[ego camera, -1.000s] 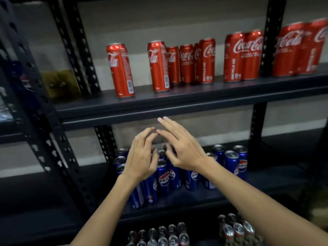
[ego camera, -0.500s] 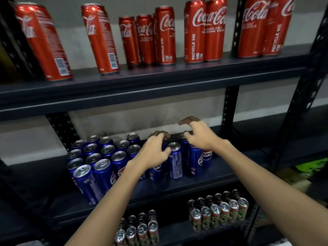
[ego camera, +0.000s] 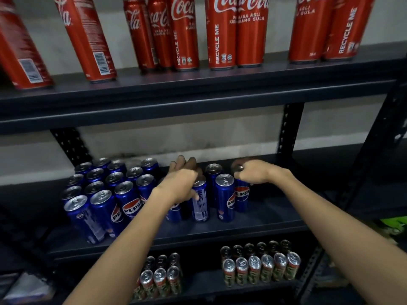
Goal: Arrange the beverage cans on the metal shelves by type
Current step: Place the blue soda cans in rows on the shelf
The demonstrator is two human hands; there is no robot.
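Blue Pepsi cans stand on the middle shelf (ego camera: 253, 223): a packed block (ego camera: 105, 190) at the left and a small loose group (ego camera: 224, 197) in the middle. My left hand (ego camera: 181, 183) is curled over the tops of the cans at the left of that group, gripping a Pepsi can (ego camera: 200, 201). My right hand (ego camera: 253, 173) is closed on the top of the rightmost Pepsi can (ego camera: 241, 194). Tall red Coca-Cola cans (ego camera: 222, 31) line the top shelf (ego camera: 198, 93).
On the bottom shelf stand two clusters of small green-patterned cans (ego camera: 262, 269), with the second cluster (ego camera: 160, 278) further left. Black perforated uprights (ego camera: 288, 128) frame the rack. The right part of the middle shelf holds no cans. A green object (ego camera: 394, 225) lies at the right.
The view has dropped and moved closer to the middle shelf. Both hands went from hovering with fingers spread to closing down on the Pepsi can tops, the right hand moving further right.
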